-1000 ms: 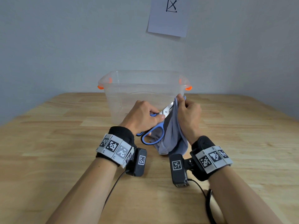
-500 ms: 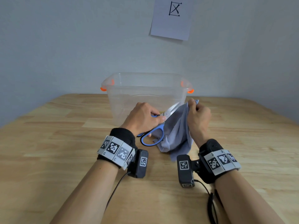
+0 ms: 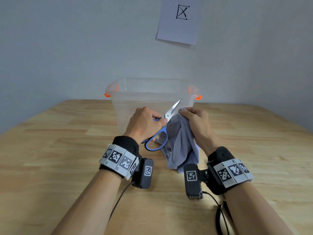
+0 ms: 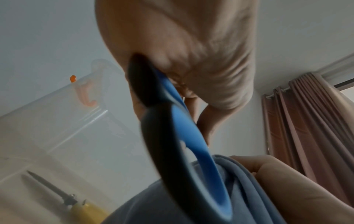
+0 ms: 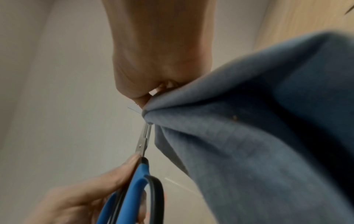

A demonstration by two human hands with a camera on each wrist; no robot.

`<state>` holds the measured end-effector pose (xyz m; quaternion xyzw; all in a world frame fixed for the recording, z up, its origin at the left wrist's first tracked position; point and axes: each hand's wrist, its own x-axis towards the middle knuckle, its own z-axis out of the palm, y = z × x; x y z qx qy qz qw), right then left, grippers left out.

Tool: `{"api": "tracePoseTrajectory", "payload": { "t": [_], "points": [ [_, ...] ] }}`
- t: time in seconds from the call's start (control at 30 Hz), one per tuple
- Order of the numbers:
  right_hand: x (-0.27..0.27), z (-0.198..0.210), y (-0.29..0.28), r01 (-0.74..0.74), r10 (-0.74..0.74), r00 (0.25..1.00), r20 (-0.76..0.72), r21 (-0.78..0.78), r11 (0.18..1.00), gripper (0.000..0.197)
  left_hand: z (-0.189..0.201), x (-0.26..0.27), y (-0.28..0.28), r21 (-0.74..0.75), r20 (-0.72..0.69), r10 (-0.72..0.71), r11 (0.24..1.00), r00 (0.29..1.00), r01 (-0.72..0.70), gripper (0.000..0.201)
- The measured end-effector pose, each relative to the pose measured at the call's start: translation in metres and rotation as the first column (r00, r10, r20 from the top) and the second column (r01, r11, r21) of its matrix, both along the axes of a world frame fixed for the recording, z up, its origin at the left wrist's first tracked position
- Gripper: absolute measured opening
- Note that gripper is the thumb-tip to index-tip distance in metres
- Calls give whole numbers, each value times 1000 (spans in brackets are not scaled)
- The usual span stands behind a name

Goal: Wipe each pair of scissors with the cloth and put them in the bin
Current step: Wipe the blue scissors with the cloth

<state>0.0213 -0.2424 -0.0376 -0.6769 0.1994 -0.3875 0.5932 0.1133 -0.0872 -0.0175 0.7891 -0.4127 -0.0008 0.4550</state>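
My left hand (image 3: pixel 158 120) grips a pair of blue-handled scissors (image 3: pixel 156 140) by the handles, just in front of the clear bin (image 3: pixel 149 87). The shut blades (image 3: pixel 172 109) point up and to the right, bare against the bin's front wall. My right hand (image 3: pixel 183 113) pinches a bunched grey-blue cloth (image 3: pixel 180 145) right beside the blades, and the cloth hangs down to the table. The right wrist view shows the cloth (image 5: pixel 249 136) gathered at my fingertips next to the blade (image 5: pixel 142 144). Through the bin wall (image 4: pixel 47 124), yellow-handled scissors (image 4: pixel 76 207) lie inside.
The bin has orange latches (image 3: pixel 107 95) at both ends and stands on a wooden table (image 3: pixel 50 150) against a grey wall. A paper sheet (image 3: pixel 179 19) hangs on the wall above. Brown curtains (image 4: pixel 310 121) hang off to the right.
My right hand slid the cloth up the blades and off the tip, then dropped back beside them. The blades, covered before, now show bare. The left hand kept its hold.
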Motion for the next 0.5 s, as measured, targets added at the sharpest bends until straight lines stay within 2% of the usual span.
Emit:
{"api": "tracePoseTrajectory", "payload": {
  "t": [0.17,0.33,0.5],
  "points": [
    [-4,5,5,-151,152,988,-16,50,987,23,-4,4,-2,5,31,12,1000,999,-12,37],
    [-5,5,4,-247,248,969,-13,56,967,15,-5,5,-3,0,37,6,1000,999,-6,37],
    [-5,4,8,-304,296,953,67,162,939,17,-4,4,-1,-11,52,-25,1000,998,26,32]
  ]
}}
